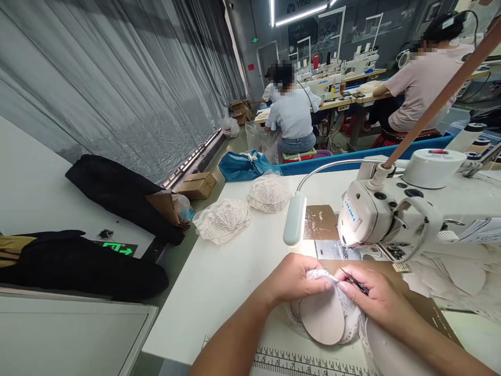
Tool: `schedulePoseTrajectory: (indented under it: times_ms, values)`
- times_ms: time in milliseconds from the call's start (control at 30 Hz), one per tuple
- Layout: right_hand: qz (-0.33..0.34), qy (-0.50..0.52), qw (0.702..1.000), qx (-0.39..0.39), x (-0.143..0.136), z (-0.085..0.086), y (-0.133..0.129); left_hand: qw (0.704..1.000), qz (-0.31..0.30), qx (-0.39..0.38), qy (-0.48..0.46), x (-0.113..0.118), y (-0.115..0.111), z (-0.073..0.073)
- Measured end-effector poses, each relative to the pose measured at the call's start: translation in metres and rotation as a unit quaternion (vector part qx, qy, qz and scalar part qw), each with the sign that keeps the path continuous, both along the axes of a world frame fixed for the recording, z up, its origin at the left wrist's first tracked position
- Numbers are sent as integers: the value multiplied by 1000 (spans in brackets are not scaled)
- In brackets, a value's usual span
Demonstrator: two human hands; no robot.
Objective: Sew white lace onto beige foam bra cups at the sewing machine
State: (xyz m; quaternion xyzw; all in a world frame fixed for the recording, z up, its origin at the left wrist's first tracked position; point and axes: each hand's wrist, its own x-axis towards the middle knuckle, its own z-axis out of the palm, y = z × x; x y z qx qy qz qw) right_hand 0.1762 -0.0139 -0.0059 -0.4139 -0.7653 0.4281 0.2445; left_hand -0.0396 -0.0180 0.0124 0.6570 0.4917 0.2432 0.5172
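Note:
White lace fabric [352, 310] with a smooth pale oval pad [324, 317] hangs between my hands, in front of the sewing machine [364, 214]. My left hand [299, 279] is closed on the lace at its upper left edge, thumb on top. My right hand [366, 290] pinches the same edge a little to the right. Small dark snips [355, 281] also lie in my right hand, their tip pointing up and left. The fingers under the fabric are hidden.
Two lace bundles [223, 220] lie at the table's back left. A lamp [295, 218] on a bent neck stands left of the machine head. Pale cut pieces [462, 274] are piled at right. Printed rulers [305, 363] mark the front edge. People sit working beyond.

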Motion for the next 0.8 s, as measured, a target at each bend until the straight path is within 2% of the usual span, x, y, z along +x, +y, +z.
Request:
schedulePoseTrajectory:
  times_ms: [133, 333, 633, 800]
  values:
    - [-14, 7, 1000, -3, 5, -3, 3, 998, 25, -29, -58, 4, 3, -8]
    - [-48, -3, 999, 9, 22, -11, 6, 989, 20, -77, -127, 4, 4, -6]
    - [7, -1, 1000, -6, 20, -4, 9, 971, 17, -125, -201, 7, 4, -9]
    - [33, 28, 996, -74, 10, 6, 2, 969, 35, -150, -195, 11, 3, -10]
